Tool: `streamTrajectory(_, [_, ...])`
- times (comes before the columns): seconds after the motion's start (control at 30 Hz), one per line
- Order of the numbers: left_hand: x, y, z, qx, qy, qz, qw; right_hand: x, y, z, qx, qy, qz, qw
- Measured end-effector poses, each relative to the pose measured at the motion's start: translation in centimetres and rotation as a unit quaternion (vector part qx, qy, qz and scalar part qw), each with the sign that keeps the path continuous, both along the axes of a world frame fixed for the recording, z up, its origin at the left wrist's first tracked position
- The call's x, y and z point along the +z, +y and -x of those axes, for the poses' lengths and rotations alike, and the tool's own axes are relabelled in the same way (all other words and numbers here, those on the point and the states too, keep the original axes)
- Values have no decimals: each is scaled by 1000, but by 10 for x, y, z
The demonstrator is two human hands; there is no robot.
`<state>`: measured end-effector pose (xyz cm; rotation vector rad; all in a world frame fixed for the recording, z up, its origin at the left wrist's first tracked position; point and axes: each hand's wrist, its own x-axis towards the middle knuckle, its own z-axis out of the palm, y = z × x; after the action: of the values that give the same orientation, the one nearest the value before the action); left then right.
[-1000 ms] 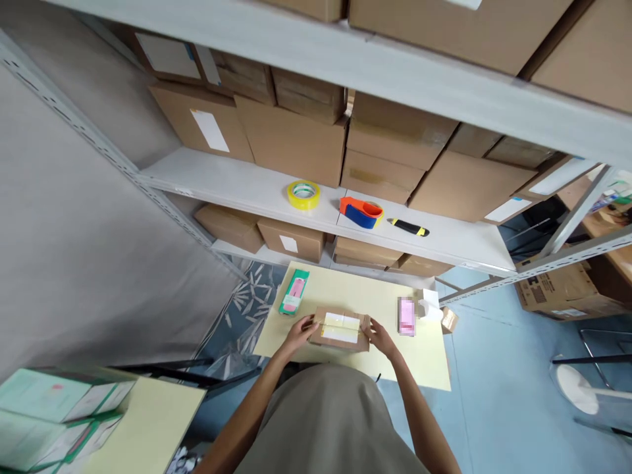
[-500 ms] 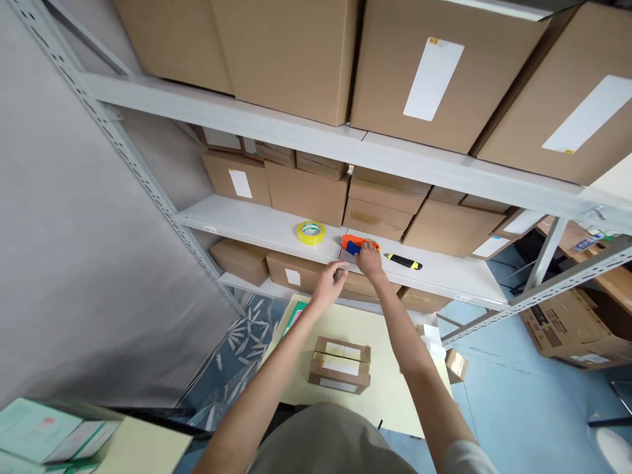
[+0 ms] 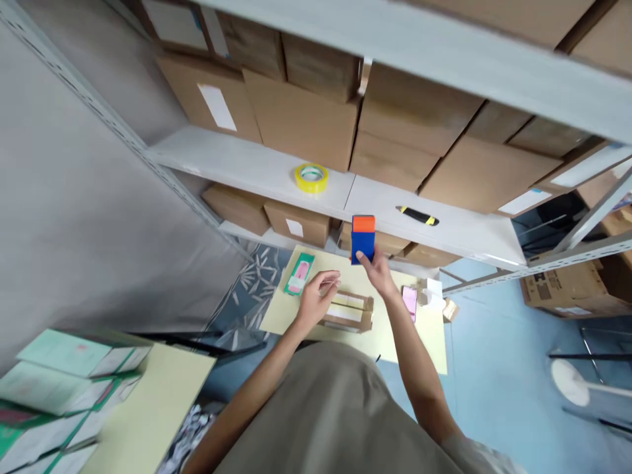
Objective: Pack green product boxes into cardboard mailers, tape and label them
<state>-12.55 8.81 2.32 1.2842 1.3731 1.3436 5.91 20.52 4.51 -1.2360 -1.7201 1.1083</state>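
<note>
My right hand grips an orange-and-blue tape dispenser, thumb on its blue face, held up just in front of the middle shelf's edge. My left hand hovers to its left with fingers loosely curled and a gap to the thumb; I make out nothing held in it. Below it, partly covered by that hand, a taped cardboard box with pale labels rests on the cream table. On the shelf lie a yellow tape roll and a black-and-yellow utility knife.
Cardboard boxes line the shelf behind. On the table are a green-and-pink packet, a phone-like pink-screened item and a white box. A second table with green-white boxes stands at left.
My right hand has lifted the tape dispenser off the shelf and brought it towards me. My left hand has drawn back from the shelf edge to above the box. The view has tipped downward.
</note>
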Motion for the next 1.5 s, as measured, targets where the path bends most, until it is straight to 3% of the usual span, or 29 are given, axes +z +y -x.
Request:
streamTrajectory(0.07, [-6,-25,-5,7,10,8,1000,-16,-56,-1,27,118,77,990])
streamTrajectory(0.17, [-6,-51,-14,9,45,10,999,-36,-120,5,16,187,163,969])
streamTrajectory(0.3, [-4,-68,-17,-5,74,35,997,-55,-156,6,-7,217,214,953])
streamTrajectory(0.47, [-12,-70,-6,-45,133,57,988,-60,-159,0,0,185,210,960])
streamTrajectory(0.63, [-19,-67,1,-89,95,105,986,-59,-157,-4,8,164,193,967])
streamTrajectory(0.83, [10,-40,20,-78,-15,134,988,-48,-159,-23,75,102,193,973])
streamTrajectory(0.93, [23,-17,30,-129,-50,156,978,-43,-159,-32,113,57,165,978])
streamTrajectory(1.03, [25,-1,34,-158,-59,189,967,-39,-158,-39,146,20,148,978])
streamTrajectory(1.27, [5,-2,33,-161,-59,205,964,-29,-148,-54,189,-37,166,967])
streamTrajectory(1.5, [-29,-25,26,-149,-88,220,960,-22,-132,-65,224,-107,182,952])
